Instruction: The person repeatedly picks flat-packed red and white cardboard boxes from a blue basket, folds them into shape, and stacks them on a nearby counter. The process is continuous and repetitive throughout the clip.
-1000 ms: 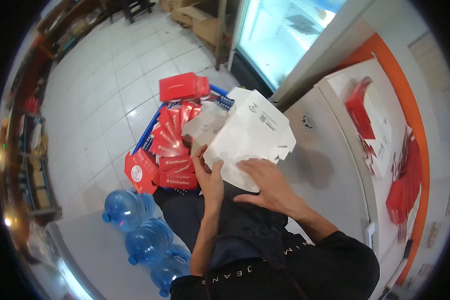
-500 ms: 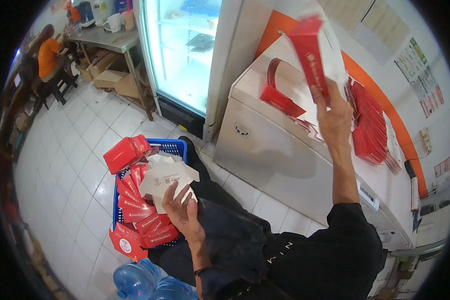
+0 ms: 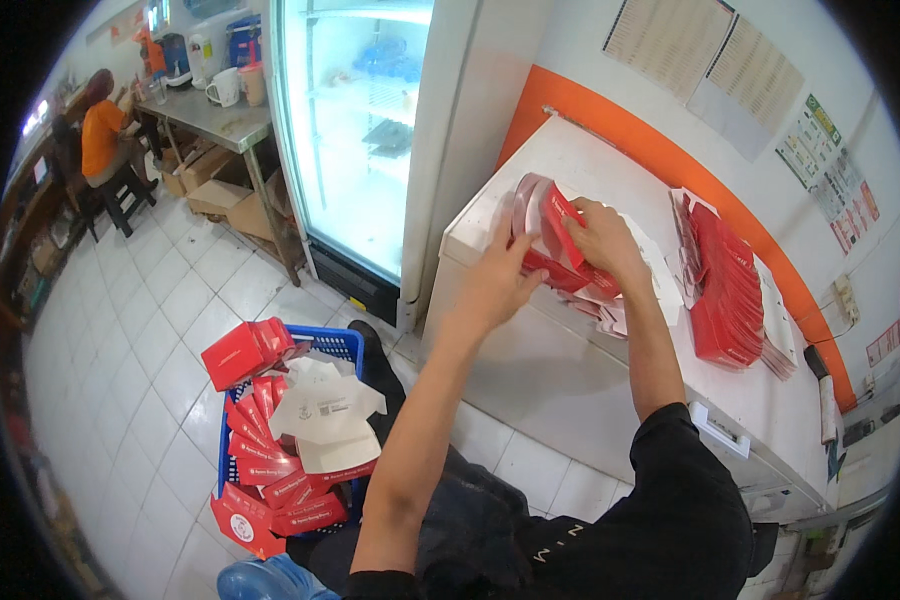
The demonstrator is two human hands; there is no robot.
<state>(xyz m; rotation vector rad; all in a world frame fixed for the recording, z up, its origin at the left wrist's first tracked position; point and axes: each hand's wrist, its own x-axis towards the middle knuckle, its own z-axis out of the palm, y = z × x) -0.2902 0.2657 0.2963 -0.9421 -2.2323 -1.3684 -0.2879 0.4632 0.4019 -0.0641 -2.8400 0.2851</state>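
Note:
On the white chest freezer top (image 3: 530, 165), both hands are at a partly folded red and white paper food box (image 3: 562, 232). My right hand (image 3: 605, 242) grips its upright red side from the right, fingers bent over the edge. My left hand (image 3: 505, 282) is at its near left side, thumb and fingers closed around the lower edge. A curved pale flap stands up between the hands. Under and beside them lie more white and red cartons (image 3: 660, 270), partly hidden by my right forearm. A thick fanned stack of flat red boxes (image 3: 725, 290) lies to the right.
At lower left, a blue plastic basket (image 3: 358, 345) holds several folded red boxes (image 3: 270, 440). Large blue water bottles (image 3: 270, 578) stand below it. A lit glass-door fridge (image 3: 355, 150) adjoins the freezer. Farther back are a metal table (image 3: 210, 122) and a seated person in orange (image 3: 102, 140).
My right hand has come down with the red box from above the freezer. My left hand has left the white carton in the basket and moved up right to the box.

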